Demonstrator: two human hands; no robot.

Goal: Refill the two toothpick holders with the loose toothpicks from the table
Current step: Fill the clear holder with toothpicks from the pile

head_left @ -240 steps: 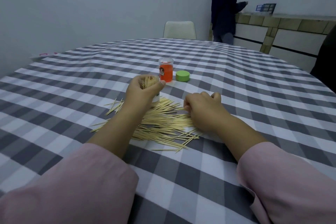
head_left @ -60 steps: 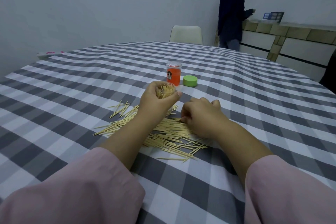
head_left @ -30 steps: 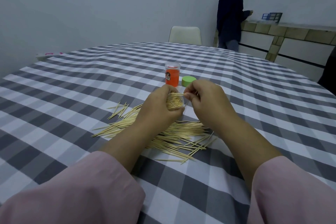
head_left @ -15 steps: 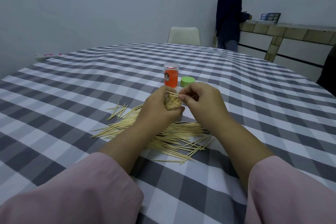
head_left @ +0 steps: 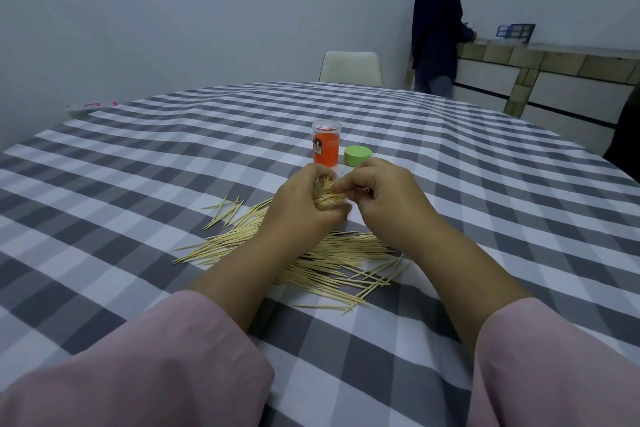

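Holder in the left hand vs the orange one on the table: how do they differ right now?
The held holder is gripped by the left hand and tilted; the orange holder stands upright on the tablecloth, untouched. The held holder is packed with toothpicks, the right hand pinching at its mouth; no toothpicks show in the orange holder. The held holder looks clear; the orange holder is orange inside. Both are small cylinders.

pretty dim, flat bluish light, only soft shadows, and heavy wide-angle bending of the counter (head_left: 138, 184) edges.
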